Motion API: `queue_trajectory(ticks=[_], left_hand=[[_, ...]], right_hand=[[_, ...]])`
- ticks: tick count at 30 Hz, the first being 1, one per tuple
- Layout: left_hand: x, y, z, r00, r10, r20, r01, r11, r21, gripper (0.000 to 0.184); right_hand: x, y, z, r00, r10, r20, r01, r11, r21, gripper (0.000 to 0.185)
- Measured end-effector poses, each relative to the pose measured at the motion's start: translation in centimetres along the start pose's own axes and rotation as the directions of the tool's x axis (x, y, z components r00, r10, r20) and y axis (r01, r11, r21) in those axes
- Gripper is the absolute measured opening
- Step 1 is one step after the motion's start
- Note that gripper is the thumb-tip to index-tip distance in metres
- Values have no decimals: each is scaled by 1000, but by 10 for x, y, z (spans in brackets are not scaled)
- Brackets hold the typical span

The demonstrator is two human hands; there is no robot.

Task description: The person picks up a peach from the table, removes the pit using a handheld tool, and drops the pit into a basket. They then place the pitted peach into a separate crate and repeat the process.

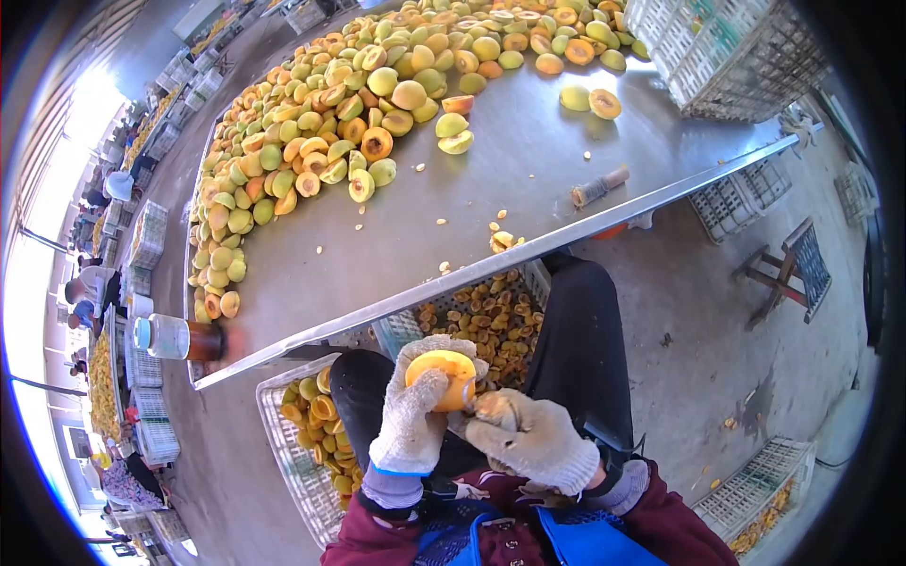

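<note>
My left hand, in a pale knit glove, is closed around a yellow-orange peach half. Beside it, my right hand, also gloved, has its fingers closed near the lower edge of the fruit. Something brownish shows at the right fingertips; what it is I cannot make out. Both hands are above my lap. Under the table edge, between my knees, stands a crate holding many brown peach pits. A white crate of yellow peach halves sits by my left leg.
A metal table carries a large heap of halved peaches. A short-handled tool, a jar of dark liquid and a white basket are on it. To the right stand a stool and a crate. People work at left.
</note>
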State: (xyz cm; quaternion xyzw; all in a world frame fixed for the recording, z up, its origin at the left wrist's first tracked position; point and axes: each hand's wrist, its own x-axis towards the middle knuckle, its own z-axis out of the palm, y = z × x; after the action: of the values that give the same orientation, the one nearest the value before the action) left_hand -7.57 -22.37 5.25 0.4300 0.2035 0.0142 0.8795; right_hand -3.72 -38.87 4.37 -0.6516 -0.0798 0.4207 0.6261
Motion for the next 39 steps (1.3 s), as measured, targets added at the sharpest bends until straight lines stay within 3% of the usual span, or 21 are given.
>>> queue_trajectory(ticks=[2,5,13,16,18,19,20,21,22,24,26,28,29,30,31,32,34,36,37,38,39], left_hand=[[0,-5,1,995,94,-27,-94,996,10,47],[-1,-10,7,987,152,-59,-144,982,120,58],[-6,-19,19,938,348,3,-341,919,196,52],[-6,-16,23,913,403,59,-400,861,313,54],[-5,-5,27,915,395,81,-396,844,360,55],[-5,5,28,965,254,61,-259,900,351,57],[-5,9,30,994,106,42,-114,934,339,59],[-3,8,30,989,141,40,-145,923,356,56],[-2,4,30,989,139,42,-145,923,356,56],[-1,-9,29,886,444,135,-434,688,582,50],[0,-16,26,865,486,126,-469,694,546,46],[3,-13,22,685,616,390,-670,322,668,40],[5,-2,19,714,524,465,-632,195,750,35],[3,4,24,715,523,465,-632,197,750,35],[-1,11,31,895,344,283,-436,541,720,41],[-2,15,34,987,86,136,-151,788,597,48],[3,13,30,984,85,159,-166,773,612,44],[9,9,30,745,417,520,-651,287,703,40],[9,14,33,747,379,547,-636,167,753,36],[9,17,38,747,376,548,-637,172,751,36],[8,22,43,829,304,470,-543,229,808,35]], right_hand=[[2,-6,4,997,-73,19,75,925,-372,42],[2,-8,7,996,-82,-19,66,899,-433,44],[2,-4,11,990,-129,-59,88,885,-457,43],[-2,-11,7,997,-83,-2,76,922,-380,32],[-2,-22,-1,959,173,224,-146,980,-133,36],[-2,-17,-1,960,173,218,-147,980,-132,36],[-3,-7,0,948,160,274,-181,982,53,33],[-3,-1,-1,936,133,327,-216,948,232,30],[-3,-2,-4,936,132,325,-215,948,233,30],[-2,-5,-11,861,156,484,-350,872,342,29],[0,0,-19,804,143,577,-428,813,396,29],[0,-2,-24,739,119,663,-507,746,432,29],[-3,-8,-27,736,139,663,-520,743,421,30],[-5,-11,-28,732,157,663,-532,740,412,31],[-6,-10,-28,733,156,662,-531,739,414,31],[-6,-8,-28,741,143,657,-526,732,433,32],[-5,3,-25,750,125,649,-515,727,455,32],[-4,17,-20,828,-32,559,-331,777,535,33],[-6,16,-22,832,-33,554,-327,777,537,33],[-8,9,-24,823,17,567,-393,738,548,33],[-10,3,-26,807,66,586,-459,696,553,33]])
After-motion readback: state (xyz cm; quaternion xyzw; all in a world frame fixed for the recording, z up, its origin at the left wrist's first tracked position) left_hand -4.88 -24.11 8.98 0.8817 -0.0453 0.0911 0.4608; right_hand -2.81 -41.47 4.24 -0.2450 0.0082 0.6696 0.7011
